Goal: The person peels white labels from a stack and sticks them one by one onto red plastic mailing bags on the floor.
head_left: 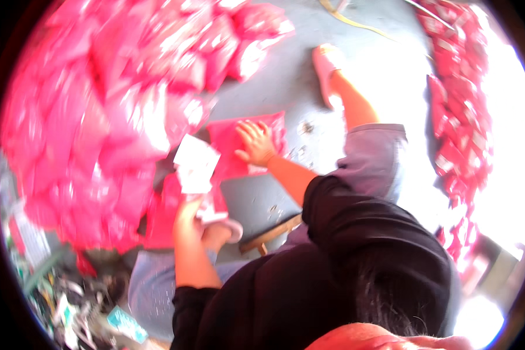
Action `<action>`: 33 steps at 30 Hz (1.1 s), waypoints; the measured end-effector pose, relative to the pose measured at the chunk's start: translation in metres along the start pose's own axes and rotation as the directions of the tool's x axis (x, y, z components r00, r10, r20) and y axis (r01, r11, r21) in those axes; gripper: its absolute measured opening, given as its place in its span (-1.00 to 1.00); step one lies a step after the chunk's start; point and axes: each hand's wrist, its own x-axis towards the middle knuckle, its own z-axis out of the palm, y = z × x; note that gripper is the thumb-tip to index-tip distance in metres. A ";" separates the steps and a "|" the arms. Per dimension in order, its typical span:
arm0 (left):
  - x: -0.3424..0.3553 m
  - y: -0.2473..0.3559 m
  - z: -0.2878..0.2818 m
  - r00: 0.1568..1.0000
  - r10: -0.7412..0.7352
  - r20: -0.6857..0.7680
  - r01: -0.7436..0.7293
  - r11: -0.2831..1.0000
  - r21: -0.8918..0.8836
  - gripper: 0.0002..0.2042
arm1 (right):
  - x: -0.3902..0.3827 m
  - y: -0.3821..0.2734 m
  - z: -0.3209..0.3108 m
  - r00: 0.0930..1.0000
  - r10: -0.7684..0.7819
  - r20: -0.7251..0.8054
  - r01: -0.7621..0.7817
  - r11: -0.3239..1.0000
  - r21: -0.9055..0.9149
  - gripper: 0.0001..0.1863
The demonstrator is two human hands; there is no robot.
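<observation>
My right hand point(256, 143) rests with spread fingers on a flat pink plastic bag point(221, 137) lying on the grey floor point(251, 93). My left hand point(189, 204) is closed at the lower end of several white paper slips point(195, 163), just left of that bag. Beneath the slips and hand lies another pink bag point(163, 216). The left fingers are blurred and partly hidden by the paper.
A large heap of filled pink bags point(81, 116) covers the left. A long row of red bags point(458, 99) runs down the right. Mixed clutter point(76, 309) sits at lower left. A wooden piece point(268, 233) lies between my legs, and a yellow strap point(356, 20) lies at top.
</observation>
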 end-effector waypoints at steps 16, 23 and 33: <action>-0.153 0.269 -0.039 0.875 0.221 0.430 -0.474 0.570 0.671 -0.72 | 0.020 0.150 -0.271 0.654 0.739 0.161 -0.602 0.380 0.702 -0.72; -0.231 0.216 -0.055 0.807 0.481 0.341 -0.530 0.846 0.062 -0.77 | -0.221 0.347 -0.593 -0.007 0.901 -0.434 -0.687 0.311 0.657 -0.56; -0.202 0.200 -0.052 0.880 0.459 0.120 -0.461 0.887 -0.018 -0.76 | 0.192 0.186 -0.220 0.895 0.400 -0.196 -0.430 0.890 -0.148 -0.48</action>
